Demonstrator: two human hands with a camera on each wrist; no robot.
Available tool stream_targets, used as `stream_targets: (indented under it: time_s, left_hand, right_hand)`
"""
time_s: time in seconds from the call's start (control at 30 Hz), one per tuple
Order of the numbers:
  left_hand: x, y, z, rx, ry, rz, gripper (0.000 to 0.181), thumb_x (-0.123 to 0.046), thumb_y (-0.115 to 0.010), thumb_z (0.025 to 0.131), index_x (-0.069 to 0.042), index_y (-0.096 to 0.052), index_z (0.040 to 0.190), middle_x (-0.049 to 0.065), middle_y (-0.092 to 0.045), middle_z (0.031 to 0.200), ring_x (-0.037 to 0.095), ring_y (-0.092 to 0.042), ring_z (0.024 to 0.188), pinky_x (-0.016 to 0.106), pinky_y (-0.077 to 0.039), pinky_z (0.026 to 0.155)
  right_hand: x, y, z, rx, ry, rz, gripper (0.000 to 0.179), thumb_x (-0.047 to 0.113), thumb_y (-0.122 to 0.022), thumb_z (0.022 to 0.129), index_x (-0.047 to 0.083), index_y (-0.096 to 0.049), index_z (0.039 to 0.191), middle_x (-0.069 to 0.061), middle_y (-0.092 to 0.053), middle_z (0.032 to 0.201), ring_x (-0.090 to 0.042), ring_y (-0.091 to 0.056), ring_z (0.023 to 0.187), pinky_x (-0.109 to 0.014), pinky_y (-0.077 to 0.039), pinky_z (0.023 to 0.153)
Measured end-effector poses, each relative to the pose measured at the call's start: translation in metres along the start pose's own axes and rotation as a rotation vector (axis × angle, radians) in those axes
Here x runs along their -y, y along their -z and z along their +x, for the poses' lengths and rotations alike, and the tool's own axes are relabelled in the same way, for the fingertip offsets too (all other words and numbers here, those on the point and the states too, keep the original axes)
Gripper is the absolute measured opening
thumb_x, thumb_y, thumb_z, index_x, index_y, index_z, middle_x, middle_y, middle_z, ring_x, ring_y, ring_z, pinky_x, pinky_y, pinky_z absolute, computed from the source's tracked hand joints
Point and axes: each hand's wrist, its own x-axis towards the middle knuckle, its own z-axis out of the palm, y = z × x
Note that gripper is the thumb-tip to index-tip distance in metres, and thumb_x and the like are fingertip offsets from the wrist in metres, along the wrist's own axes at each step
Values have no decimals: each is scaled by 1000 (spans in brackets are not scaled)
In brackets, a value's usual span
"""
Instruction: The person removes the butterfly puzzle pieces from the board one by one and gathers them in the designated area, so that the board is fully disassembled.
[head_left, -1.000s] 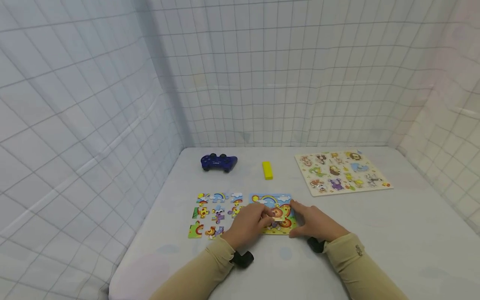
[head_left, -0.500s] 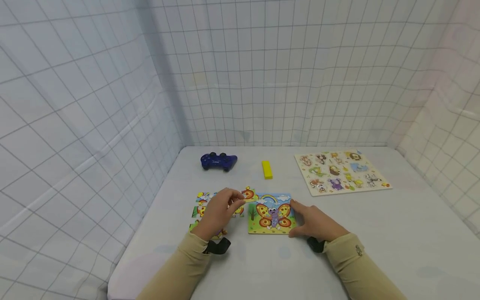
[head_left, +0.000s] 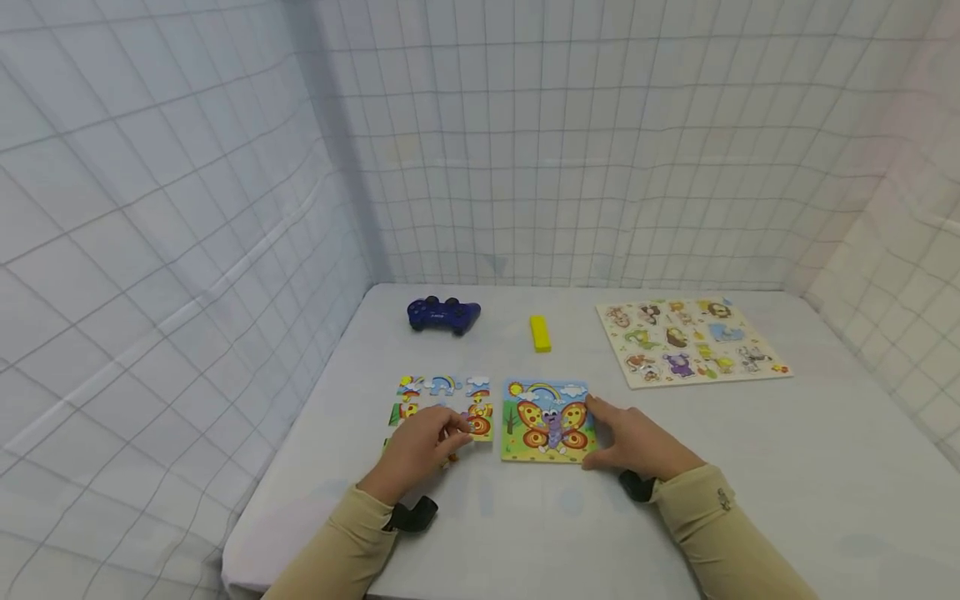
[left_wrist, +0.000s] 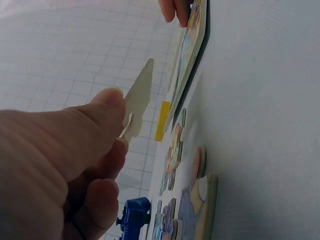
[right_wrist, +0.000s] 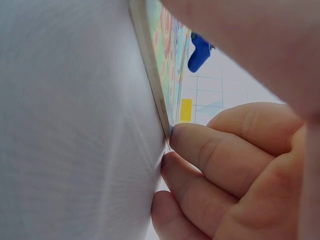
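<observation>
My left hand (head_left: 420,448) pinches a jigsaw piece (head_left: 480,427) with an orange swirl between thumb and fingertips. In the left wrist view the piece's pale underside (left_wrist: 140,97) shows, tilted above the table. Loose jigsaw pieces (head_left: 444,385) lie in rows beneath and beyond this hand, which hides some of them. To the right lies a square butterfly puzzle board (head_left: 551,421), its picture facing up. My right hand (head_left: 637,442) holds that board's right edge, thumb near the front corner and fingers farther back. The right wrist view shows fingertips (right_wrist: 182,137) against the board's edge.
A blue game controller (head_left: 442,315) lies at the back left of the white table (head_left: 525,533). A yellow block (head_left: 540,333) lies behind the butterfly board. At the back right is a larger animal puzzle board (head_left: 693,343). Gridded cloth walls (head_left: 570,167) surround the table.
My left hand has moved left from above the butterfly board, carrying the jigsaw piece, then nearer to me over the loose pieces. The right hand has stayed at the board's edge.
</observation>
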Motion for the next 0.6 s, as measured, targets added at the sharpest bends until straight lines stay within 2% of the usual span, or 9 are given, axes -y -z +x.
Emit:
stream_targets:
  time_s: [0.3, 0.6]
  left_hand:
    - [2, 5, -3, 127, -35, 72, 8, -28, -79, 92, -24, -73, 92, -15, -60, 82, 0, -49, 71, 23, -43, 64]
    - [3, 6, -5, 135, -39, 67, 9, -29, -79, 92, -24, -72, 91, -15, -59, 82, 0, -50, 73, 23, -44, 65]
  right_hand:
    - [0, 0, -1, -1, 4, 25, 109, 51, -89, 76, 5, -35, 159, -18, -42, 160, -40, -47, 141, -55, -39, 114]
    - [-1, -1, -1, -3, 4, 16, 110, 52, -88, 76, 6, -34, 160, -16, -41, 161, -38, -47, 142, -53, -40, 114]
